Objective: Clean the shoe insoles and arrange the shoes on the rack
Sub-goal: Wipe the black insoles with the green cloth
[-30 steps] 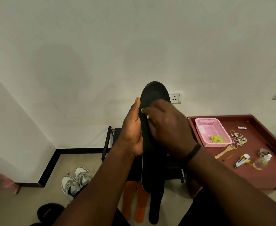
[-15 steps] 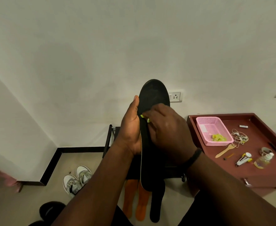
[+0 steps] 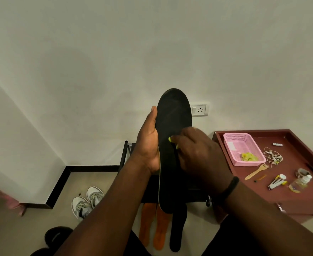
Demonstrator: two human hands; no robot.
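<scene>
A: What are the fingers doing?
B: The right hand [image 3: 198, 154] has its fingers curled, pinching a yellow-green cloth [image 3: 170, 139] against the face of a black insole [image 3: 172, 145]. The left hand [image 3: 148, 145] grips the insole's left edge, thumb straight up along it, holding it upright.

A: And around the insole?
B: Behind it stands a black shoe rack [image 3: 126, 156]. Below it, two orange insoles [image 3: 153, 224] and another black insole [image 3: 177, 228] lie on the floor. Left of it sit grey sneakers [image 3: 87, 200]; right, a pink basket [image 3: 242, 148] on a maroon table [image 3: 299, 163]

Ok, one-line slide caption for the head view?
Left hand holds black insole upright while right hand wipes it with yellow-green cloth.
</scene>
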